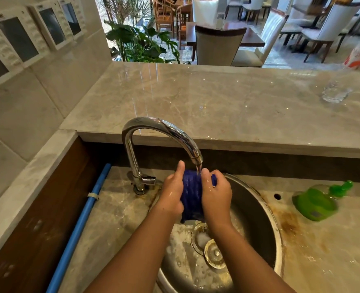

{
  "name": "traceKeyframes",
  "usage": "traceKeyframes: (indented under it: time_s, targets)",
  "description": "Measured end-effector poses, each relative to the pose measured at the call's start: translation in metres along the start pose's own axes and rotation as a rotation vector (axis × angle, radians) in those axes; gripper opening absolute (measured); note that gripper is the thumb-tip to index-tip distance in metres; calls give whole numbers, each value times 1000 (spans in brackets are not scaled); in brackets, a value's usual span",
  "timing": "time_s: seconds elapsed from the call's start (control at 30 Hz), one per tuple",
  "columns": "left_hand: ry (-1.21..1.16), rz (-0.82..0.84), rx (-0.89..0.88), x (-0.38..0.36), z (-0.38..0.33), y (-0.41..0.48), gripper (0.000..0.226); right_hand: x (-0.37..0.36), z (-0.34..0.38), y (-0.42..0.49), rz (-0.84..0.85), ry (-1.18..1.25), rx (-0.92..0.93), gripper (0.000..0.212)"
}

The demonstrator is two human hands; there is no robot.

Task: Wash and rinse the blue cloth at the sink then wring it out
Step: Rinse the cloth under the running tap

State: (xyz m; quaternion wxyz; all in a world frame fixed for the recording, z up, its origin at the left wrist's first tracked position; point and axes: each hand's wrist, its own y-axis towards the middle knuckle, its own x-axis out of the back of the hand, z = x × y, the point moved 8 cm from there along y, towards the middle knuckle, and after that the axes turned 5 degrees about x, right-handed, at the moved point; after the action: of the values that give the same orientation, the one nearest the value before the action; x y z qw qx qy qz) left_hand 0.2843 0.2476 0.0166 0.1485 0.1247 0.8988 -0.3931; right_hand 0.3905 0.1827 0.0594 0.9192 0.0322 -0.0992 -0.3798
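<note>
Shiny desk (217, 98) behind a round sink (265, 210), with chairs (219, 45) far back.
Water runs from the tap (153, 125) onto the blue cloth (192, 193), held over the sink. Left hand (171, 192) and right hand (216, 196) grip it from each side, fingers (222, 179) curled round it, thumbs up. A green bottle (314, 205) sits right of the sink.

Polished chrome on the faucet (160, 127), mirror-bright. Brushed steel in the sink bowl (257, 218), wet and dulled by soap film — brassy, tarnished metal at the drain strainer (214, 253). Soaked, rough-ribbed fabric in the blue cloth (191, 193). Glossy veined marble on the upper counter (196, 98); similar stone on the lower ledge (115, 212), rust-stained and wet. Smooth matt plastic for the blue pipe (79, 225), shiny green plastic for the bottle (314, 205). Dark wood panel (48, 218) — dull, unpolished.
</note>
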Motion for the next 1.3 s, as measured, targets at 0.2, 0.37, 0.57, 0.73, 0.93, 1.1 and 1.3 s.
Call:
traceKeyframes:
  time_s: [0.2, 0.37, 0.57, 0.73, 0.93, 1.1, 1.3]
  targets:
    - [-18, 94, -15, -16, 10, -2, 45, -22, 23, -9, 13, -126, 159, 34]
    - [-49, 161, 4, -19, 18, -7, 36, -11, -7, 28, 10, -184, 8, 37]
    - [-5, 105, -62, -4, 0, -8, 37, 0, -5, 19, -20, -50, -78, 36]
    - [-23, 57, 5, -8, 1, -9, 49, -24, 30, -15, 74, -49, 127, 32]
    - [-114, 162, 62, -21, 23, -10, 50, -16, 6, 26, 28, -307, 54, 32]
    - [-59, 141, -33, -10, 23, -11, 47, -4, -26, 36, 41, -213, -166, 34]
    - [7, 3, -143, 23, 6, -7, 33, 5, -26, 36, 125, -19, -290, 43]
